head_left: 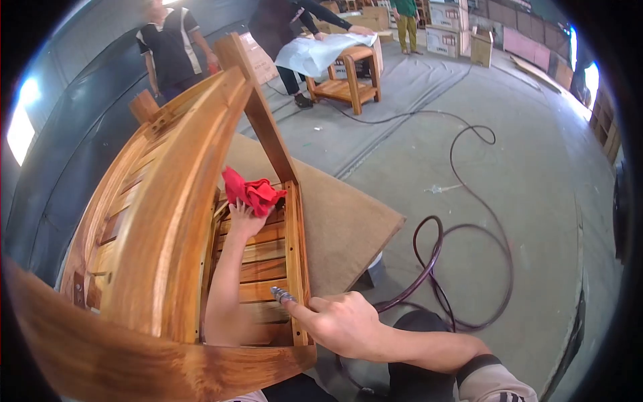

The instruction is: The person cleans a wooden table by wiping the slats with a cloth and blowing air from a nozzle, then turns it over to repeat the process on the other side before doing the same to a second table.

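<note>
My left hand reaches inside a slatted wooden piece of furniture and grips a crumpled red cloth near the far end of the slats. My right hand is closed around an air hose nozzle, and its metal tip points at the slats. The furniture has curved, varnished rails and lies tipped over, with one leg sticking up and away from me. A broad curved wooden piece crosses in front of my body.
Brown board lies under the furniture. A dark red hose loops over the grey floor on the right. Further off, a person bends over a small wooden table with white sheeting. Other people and stacked boxes stand behind.
</note>
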`<act>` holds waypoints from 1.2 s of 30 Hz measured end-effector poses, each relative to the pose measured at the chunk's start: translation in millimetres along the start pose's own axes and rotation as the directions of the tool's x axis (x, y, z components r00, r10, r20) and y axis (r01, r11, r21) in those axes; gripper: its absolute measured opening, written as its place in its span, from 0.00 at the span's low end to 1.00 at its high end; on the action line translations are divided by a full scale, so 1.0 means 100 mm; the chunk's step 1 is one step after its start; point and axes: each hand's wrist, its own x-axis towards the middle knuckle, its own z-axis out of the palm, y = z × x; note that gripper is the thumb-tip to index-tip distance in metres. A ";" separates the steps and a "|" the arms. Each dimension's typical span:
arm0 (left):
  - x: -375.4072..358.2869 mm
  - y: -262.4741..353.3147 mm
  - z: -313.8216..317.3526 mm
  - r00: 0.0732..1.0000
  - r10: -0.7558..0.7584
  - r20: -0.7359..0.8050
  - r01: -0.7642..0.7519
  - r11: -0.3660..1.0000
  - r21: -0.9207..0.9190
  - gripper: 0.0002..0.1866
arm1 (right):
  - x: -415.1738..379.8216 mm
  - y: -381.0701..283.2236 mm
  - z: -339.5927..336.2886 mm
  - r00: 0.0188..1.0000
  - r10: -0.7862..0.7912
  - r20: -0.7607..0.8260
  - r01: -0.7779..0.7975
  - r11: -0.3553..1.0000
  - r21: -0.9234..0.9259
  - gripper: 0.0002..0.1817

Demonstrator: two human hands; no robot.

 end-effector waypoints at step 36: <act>0.04 0.15 -0.11 0.967 -0.010 0.255 -0.035 0.984 0.172 0.27 | -0.02 0.41 0.16 0.989 0.122 0.089 -0.119 0.992 -0.032 0.23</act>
